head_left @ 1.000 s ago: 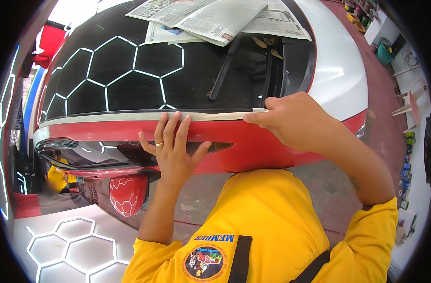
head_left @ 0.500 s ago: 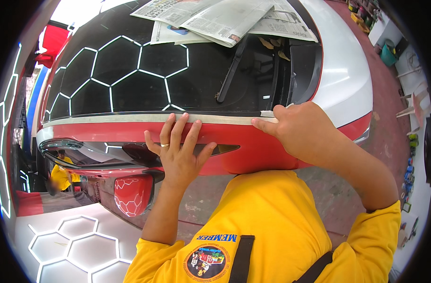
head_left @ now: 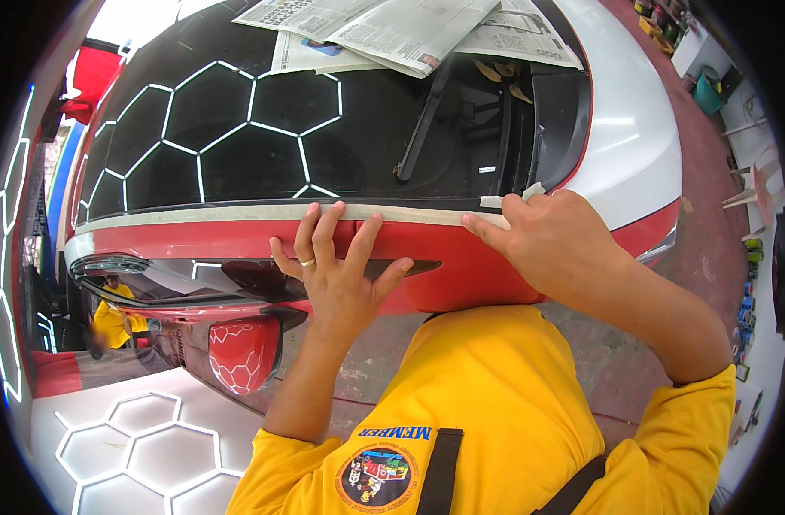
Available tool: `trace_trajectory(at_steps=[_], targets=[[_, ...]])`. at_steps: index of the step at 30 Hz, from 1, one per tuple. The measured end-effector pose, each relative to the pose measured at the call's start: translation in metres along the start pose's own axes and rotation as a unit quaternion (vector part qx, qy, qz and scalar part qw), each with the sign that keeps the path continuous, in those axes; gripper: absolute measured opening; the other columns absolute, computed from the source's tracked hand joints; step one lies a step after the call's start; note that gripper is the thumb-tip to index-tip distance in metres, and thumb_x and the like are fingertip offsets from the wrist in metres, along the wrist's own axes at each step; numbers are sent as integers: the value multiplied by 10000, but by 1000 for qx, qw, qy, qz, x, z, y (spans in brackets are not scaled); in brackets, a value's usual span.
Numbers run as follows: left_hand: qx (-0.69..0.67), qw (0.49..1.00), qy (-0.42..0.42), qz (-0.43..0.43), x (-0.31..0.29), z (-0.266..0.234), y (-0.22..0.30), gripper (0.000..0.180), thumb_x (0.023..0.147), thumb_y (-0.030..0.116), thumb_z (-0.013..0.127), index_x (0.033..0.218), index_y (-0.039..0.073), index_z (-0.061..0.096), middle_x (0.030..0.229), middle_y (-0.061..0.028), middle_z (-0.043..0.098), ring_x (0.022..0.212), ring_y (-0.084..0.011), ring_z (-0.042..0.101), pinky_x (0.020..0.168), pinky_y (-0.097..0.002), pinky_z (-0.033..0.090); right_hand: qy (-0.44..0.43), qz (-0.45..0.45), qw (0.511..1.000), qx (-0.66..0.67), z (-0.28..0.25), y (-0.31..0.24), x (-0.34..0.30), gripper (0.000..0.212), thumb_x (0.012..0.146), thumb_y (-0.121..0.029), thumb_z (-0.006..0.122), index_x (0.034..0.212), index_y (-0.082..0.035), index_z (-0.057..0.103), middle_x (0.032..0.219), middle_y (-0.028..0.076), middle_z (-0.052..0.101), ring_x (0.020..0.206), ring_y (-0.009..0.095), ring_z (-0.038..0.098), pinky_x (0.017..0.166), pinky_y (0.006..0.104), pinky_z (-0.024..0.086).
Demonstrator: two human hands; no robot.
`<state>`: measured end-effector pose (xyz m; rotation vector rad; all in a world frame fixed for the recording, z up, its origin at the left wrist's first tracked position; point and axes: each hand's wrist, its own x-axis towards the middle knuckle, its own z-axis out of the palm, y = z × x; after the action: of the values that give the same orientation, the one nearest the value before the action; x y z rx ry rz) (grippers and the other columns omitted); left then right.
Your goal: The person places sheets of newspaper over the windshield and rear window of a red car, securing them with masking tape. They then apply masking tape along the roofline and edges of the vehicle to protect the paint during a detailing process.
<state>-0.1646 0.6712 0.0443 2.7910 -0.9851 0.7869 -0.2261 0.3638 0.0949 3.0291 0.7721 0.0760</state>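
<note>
A pale strip of masking tape (head_left: 246,214) runs along the red pillar between the dark windshield (head_left: 264,163) and the side window of a red and white car. My left hand (head_left: 341,279), a ring on one finger, lies with fingers spread and fingertips on the tape and red paint. To its right, my right hand (head_left: 556,245) is curled at the tape's right part, near the base of the windshield. Its thumb and index finger lie along the strip, and a loose light piece of tape shows just beyond the knuckles. What the curled fingers grip is partly hidden.
Newspaper sheets (head_left: 410,39) cover the far part of the windshield, near a black wiper (head_left: 422,129) and dry leaves. The red side mirror (head_left: 245,352) sticks out at the left. Shelves and a teal bucket (head_left: 708,93) stand along the right wall.
My left hand has slid slightly right along the tape, its thumb and fingers spreading a bit wider. The right hand stays at nearly the same spot on the strip.
</note>
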Motion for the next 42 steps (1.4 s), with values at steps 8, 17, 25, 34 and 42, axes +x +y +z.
trace_trajectory(at_steps=[8,17,25,34,42], targets=[[19,1000,2,22,3,-5,-1,577,922,654,761,1356,274,766,1527,-99,541,1543,-331,383,1244,-680,2,26,-8,999,-38,5,2,0,463,960,-167,720,1419,-219,719,894,45,651,786,188,712,638,318,562],[37,996,-18,75,12,-5,-5,569,883,764,702,1265,348,771,1452,-77,565,1490,-312,431,1218,-729,30,-1,-17,999,-28,5,5,4,414,1015,-170,687,1427,-172,722,934,59,703,819,200,766,667,314,581],[48,994,-43,83,13,-8,-4,602,908,810,625,1306,375,750,1443,-89,554,1496,-318,424,1223,-733,29,7,-21,999,-38,6,11,3,438,1002,-173,695,1439,-194,719,934,50,700,824,194,759,656,307,567],[42,995,-49,79,13,-5,-2,617,906,814,622,1347,397,733,1476,-104,521,1514,-325,393,1214,-731,33,35,-19,998,-40,17,8,0,439,995,-175,691,1432,-200,722,920,43,687,797,188,743,658,308,553],[46,994,-78,66,11,-8,9,645,906,809,628,1425,433,700,1525,-115,486,1547,-325,358,1216,-731,-3,46,-24,998,-31,6,16,-3,419,988,-201,683,1402,-233,735,898,44,670,789,188,743,639,325,565]])
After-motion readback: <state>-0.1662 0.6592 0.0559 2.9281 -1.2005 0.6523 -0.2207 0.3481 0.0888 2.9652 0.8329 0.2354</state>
